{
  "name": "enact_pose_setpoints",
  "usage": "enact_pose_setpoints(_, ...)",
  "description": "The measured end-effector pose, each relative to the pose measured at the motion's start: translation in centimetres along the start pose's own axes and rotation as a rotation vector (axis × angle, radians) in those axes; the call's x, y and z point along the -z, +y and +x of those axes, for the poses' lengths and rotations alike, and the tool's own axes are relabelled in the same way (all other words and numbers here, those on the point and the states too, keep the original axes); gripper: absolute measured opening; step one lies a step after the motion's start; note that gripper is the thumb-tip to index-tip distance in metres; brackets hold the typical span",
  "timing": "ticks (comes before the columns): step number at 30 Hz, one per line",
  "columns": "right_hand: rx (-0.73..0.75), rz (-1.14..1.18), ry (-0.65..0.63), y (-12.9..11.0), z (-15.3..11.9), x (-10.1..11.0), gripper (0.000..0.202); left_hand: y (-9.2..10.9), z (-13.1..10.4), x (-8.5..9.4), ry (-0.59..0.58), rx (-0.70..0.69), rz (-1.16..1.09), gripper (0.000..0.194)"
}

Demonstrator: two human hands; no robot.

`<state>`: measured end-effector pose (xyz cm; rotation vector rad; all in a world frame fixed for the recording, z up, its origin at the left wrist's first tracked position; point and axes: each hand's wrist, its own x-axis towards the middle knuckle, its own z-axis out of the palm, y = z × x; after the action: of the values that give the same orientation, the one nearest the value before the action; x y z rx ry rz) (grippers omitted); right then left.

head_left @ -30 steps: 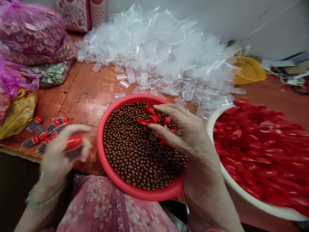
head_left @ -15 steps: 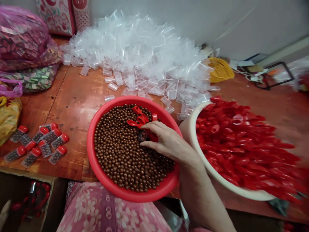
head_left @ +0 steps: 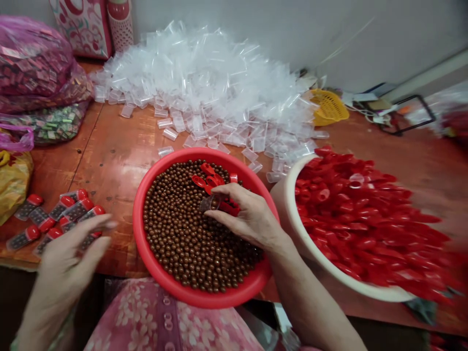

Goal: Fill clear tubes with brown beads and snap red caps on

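My right hand [head_left: 243,212] is over the red basin [head_left: 141,253], with thumb and fingers closed around a small clear plastic container [head_left: 209,203]. Brown round balls [head_left: 190,248] fill much of the basin. Several red caps [head_left: 208,178] lie on the balls beside my fingers, and some are partly hidden under the hand. My left hand [head_left: 68,265], slightly blurred, is at the table's left front with thumb and fingers apart and nothing visible in it. It partly covers a group of red-capped containers filled with dark balls [head_left: 75,209].
A heap of clear containers [head_left: 204,78] spreads along the wall. To the right, a white tub [head_left: 292,209] overflows with red caps [head_left: 365,229]. Purple bags [head_left: 32,63] and a yellow bag [head_left: 14,178] stand left. A yellow basket [head_left: 329,107] lies behind the tub.
My left hand has come up from the lower left edge, over the box, to beside the filled containers. My right hand has tilted the clear container and shifted it slightly left.
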<state>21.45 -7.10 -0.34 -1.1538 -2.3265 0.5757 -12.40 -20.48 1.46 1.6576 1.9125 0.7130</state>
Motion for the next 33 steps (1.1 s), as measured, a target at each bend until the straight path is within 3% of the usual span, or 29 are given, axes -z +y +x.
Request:
enact_pose_setpoints(3,0.027,0.006,-0.014,-0.7,0.1,-0.1,0.034,5.4,4.1,-4.0,-0.131,-0.288,-0.143,0.035)
enact_pose_setpoints(5,0.035,0.014,-0.006,-0.9,0.1,-0.2,0.036,7.4,5.7,-6.1,-0.208,-0.403,-0.174,0.042)
enact_pose_setpoints(8,0.029,0.043,0.011,-1.1,0.1,-0.3,0.037,8.3,6.8,-8.3,-0.257,-0.458,-0.150,0.051)
enact_pose_setpoints(12,0.015,0.059,0.007,-1.3,0.1,-0.4,0.039,8.2,7.5,-10.0,-0.302,-0.468,-0.141,0.059)
enact_pose_setpoints(16,0.024,0.099,-0.011,-2.2,0.3,-0.1,0.033,8.7,8.0,-10.8,-0.370,-0.482,-0.210,0.059)
enact_pose_setpoints(19,0.036,0.144,0.010,-2.9,0.6,0.1,0.031,9.1,8.1,-10.9,-0.465,-0.460,-0.267,0.044)
enact_pose_setpoints(27,0.123,0.313,-0.010,-3.2,1.7,-0.1,0.011,8.8,8.5,-9.8,-0.633,-0.313,-0.385,0.019)
enact_pose_setpoints(33,0.163,0.341,-0.002,-3.1,2.0,-0.3,0.009,8.2,9.2,-9.4,-0.734,-0.194,-0.614,0.015)
